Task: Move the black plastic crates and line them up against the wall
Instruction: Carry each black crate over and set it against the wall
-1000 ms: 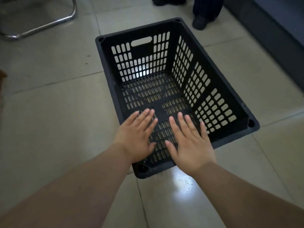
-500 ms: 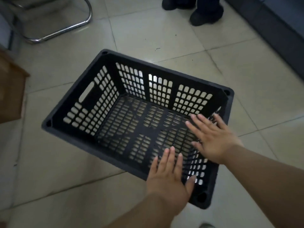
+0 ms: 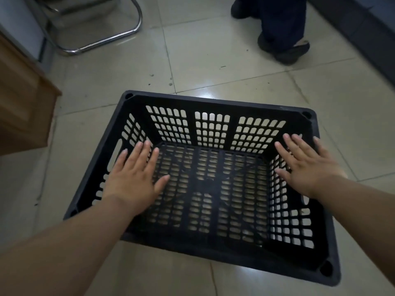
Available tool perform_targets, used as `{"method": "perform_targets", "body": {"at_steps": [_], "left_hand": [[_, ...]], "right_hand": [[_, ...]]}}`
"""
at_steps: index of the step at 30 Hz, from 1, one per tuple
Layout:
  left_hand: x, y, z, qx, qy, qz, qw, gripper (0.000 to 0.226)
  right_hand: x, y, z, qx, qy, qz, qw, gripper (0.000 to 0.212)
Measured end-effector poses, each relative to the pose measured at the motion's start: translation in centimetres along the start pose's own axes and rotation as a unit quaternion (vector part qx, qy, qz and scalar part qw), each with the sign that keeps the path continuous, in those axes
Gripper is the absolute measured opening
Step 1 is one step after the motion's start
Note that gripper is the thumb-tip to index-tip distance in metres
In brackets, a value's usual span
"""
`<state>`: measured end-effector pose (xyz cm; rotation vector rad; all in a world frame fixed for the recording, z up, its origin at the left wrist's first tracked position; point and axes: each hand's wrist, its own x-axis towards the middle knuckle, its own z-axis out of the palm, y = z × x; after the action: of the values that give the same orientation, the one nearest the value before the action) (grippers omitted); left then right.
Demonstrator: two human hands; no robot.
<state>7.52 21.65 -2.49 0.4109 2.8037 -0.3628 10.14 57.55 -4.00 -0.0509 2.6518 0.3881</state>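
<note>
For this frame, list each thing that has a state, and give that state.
Black perforated plastic crate: upright on tiled floor, empty.
Left hand: open, fingers spread, over the crate's left end, no grip.
Right hand: open, fingers spread, over its right end, no grip.

A black plastic crate (image 3: 213, 189) sits open side up on the pale tiled floor (image 3: 213, 65). Its walls and base are slotted grids, with a handle slot in the left end wall.
</note>
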Motion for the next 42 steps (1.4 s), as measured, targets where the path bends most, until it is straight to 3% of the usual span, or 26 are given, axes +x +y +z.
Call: {"method": "perform_targets", "body": {"at_steps": [8, 14, 20, 29, 37, 42], "left_hand": [[3.2, -5.7, 1.3, 0.045, 0.014, -0.042, 0.998, 0.071], [5.3, -7.5, 2.4, 0.073, 0.026, -0.068, 0.995, 0.072], [7.7, -7.6, 2.8, 0.071, 0.048, -0.095, 0.992, 0.066], [8.7, -8.8, 4.3, 0.033, 0.112, -0.135, 0.984, 0.080], [7.4, -9.7, 5.1, 0.058, 0.078, -0.138, 0.986, 0.100], [4.4, -9.4, 4.7, 0.069, 0.044, -0.126, 0.989, 0.093]], "right_hand": [[4.1, 1.0, -0.6, -0.016, 0.043, 0.011, 0.999, 0.061], [7.3, 2.0, -1.5, -0.053, 0.067, -0.004, 0.996, 0.076], [8.6, 1.9, -2.5, -0.058, 0.074, 0.008, 0.996, 0.067], [7.7, 1.3, -2.7, 0.078, 0.098, 0.117, 0.985, 0.069], [5.9, 0.4, -1.9, 0.101, 0.092, 0.137, 0.981, 0.078], [3.4, -0.7, -1.7, 0.096, 0.072, 0.139, 0.983, 0.076]]}}
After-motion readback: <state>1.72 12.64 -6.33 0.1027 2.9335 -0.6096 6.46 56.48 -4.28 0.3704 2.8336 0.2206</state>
